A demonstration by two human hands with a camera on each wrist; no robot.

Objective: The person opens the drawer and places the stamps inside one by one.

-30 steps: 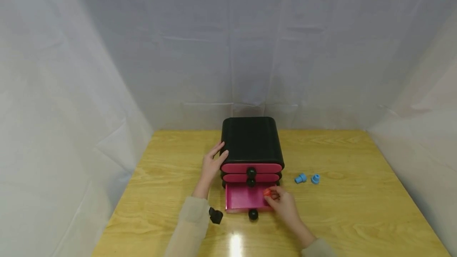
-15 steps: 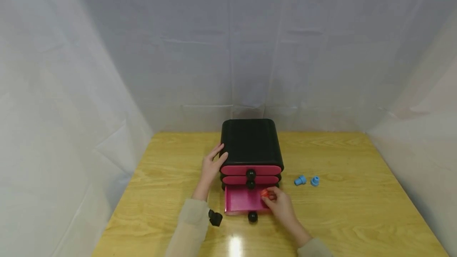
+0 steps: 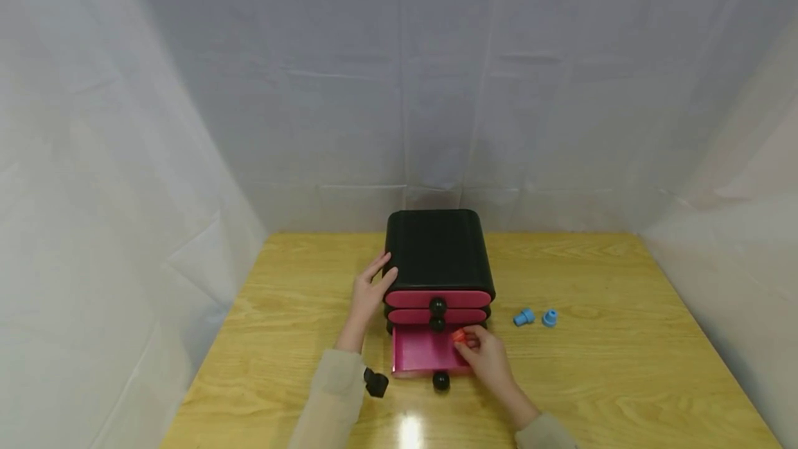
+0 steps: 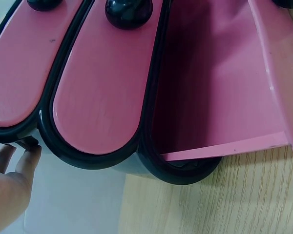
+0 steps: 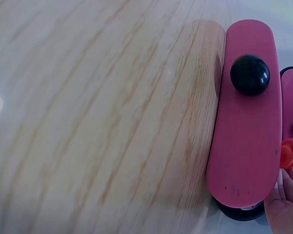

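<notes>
**Orange piece held over the open bottom drawer**

Right hand (image 3: pixel 489 359): fingers (image 3: pixel 472 344) narrow, pinching a small orange piece (image 3: pixel 459 336) at the back right corner of the open drawer (image 3: pixel 424 352), just under the middle drawer front. Wrist view confirms the orange piece (image 5: pixel 289 155) at the fingertips; whether it touches the drawer floor cannot be told

Left hand (image 3: pixel 369 289): fingers straight, laid flat against the left side of the black chest (image 3: pixel 436 244), holding nothing

Step in hand, by judgement: placing the piece into the bottom drawer. Next move calls for letting go inside the tray and lifting the hand out past the knob (image 3: pixel 440 381)

Two blue pieces (image 3: pixel 536 317) lie on the surface (image 3: pixel 611 366) to the right of the chest, near each other, well apart from either hand. Upper two drawers closed
</notes>
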